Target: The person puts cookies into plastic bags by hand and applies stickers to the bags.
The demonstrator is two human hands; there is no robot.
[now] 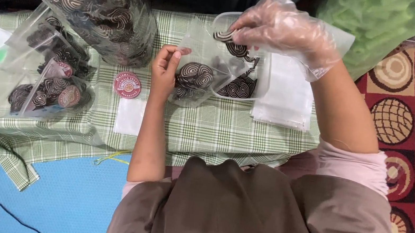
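My left hand [164, 68] is bare and pinches the edge of a small clear bag [196, 64] that holds dark swirl-patterned round snacks [195, 75]. My right hand [283, 27] wears a clear plastic glove and holds one swirl snack [224, 36] at the bag's open mouth. A clear plastic tub [238, 86] with more swirl snacks sits just behind the bag. All of it rests on a low table with a green checked cloth [216, 128].
A large clear sack of swirl snacks [94, 0] stands at the back left. Filled small bags [48, 87] lie at the left, a round red sticker [127, 85] beside them. A stack of empty clear bags [287, 97] lies at the right. A sack of green snacks [380, 22] is behind.
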